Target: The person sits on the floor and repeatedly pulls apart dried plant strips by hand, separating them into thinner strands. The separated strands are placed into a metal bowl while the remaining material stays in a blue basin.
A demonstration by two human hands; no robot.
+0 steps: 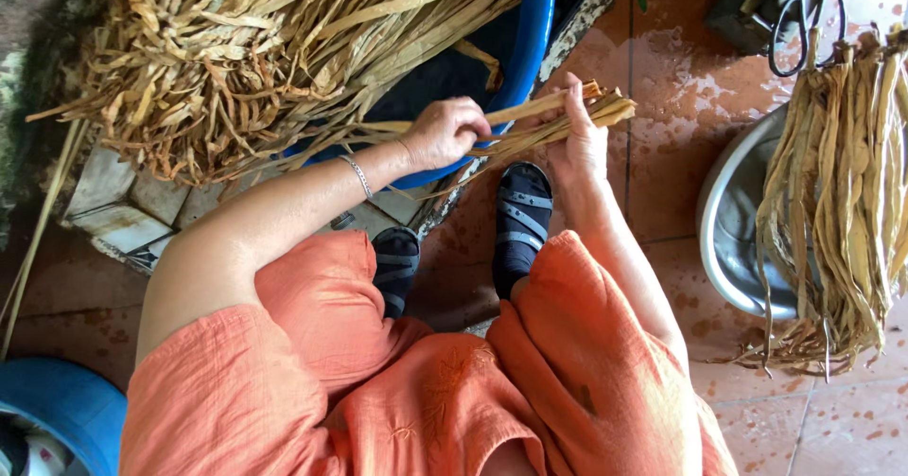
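Observation:
My left hand is closed around a small bundle of dried tan leaf strips, near the rim of a blue plastic tub. My right hand grips the same bundle a little farther along, fingers wrapped over the strip ends. The bundle lies roughly level between both hands, its tips pointing right. A large heap of dried strips fills the tub and spills over its left side. A thin silver bracelet circles my left wrist.
A metal basin at the right has long dried strips draped over it. Scissors hang at the top right. Wet red floor tiles lie between. My sandalled feet rest below the tub. Another blue container sits bottom left.

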